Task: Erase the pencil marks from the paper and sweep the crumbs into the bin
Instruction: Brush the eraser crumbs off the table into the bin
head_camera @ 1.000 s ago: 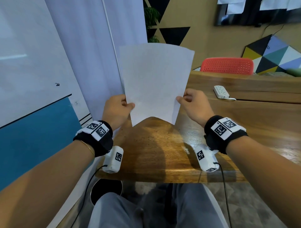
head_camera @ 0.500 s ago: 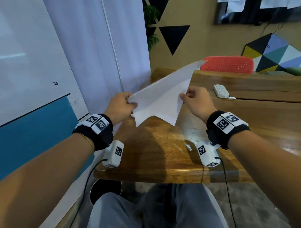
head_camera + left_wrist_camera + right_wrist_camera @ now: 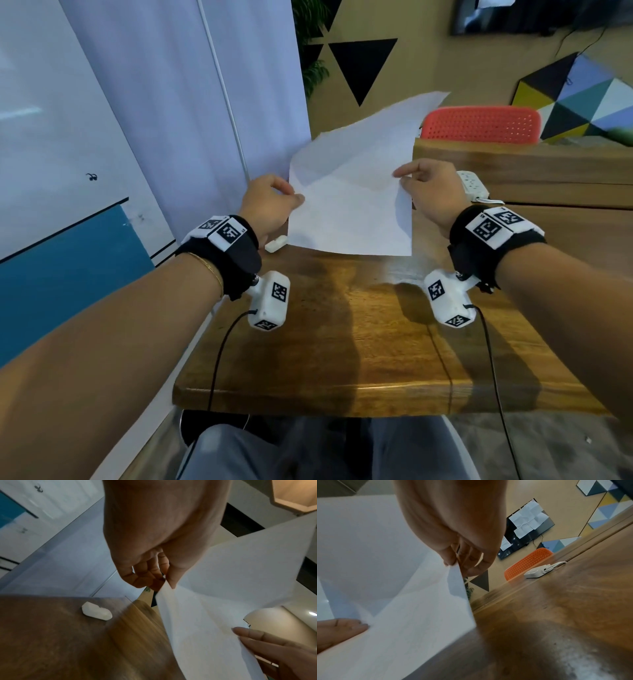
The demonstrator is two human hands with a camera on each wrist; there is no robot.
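While your left hand (image 3: 270,202) and right hand (image 3: 432,192) pinch the paper (image 3: 352,192), an eraser (image 3: 275,244) lies at its 8 o'clock, a power strip (image 3: 474,185) at 3.

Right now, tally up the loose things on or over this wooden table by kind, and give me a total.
Sheets of paper: 1, pinched by the left hand and the right hand
Erasers: 1, lying on the table
Power strips: 1
Total: 3

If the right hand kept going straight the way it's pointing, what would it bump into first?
Probably the white power strip on the table, just past the right hand pinching the paper. Beyond it stands the red chair. Depth is hard to judge here.
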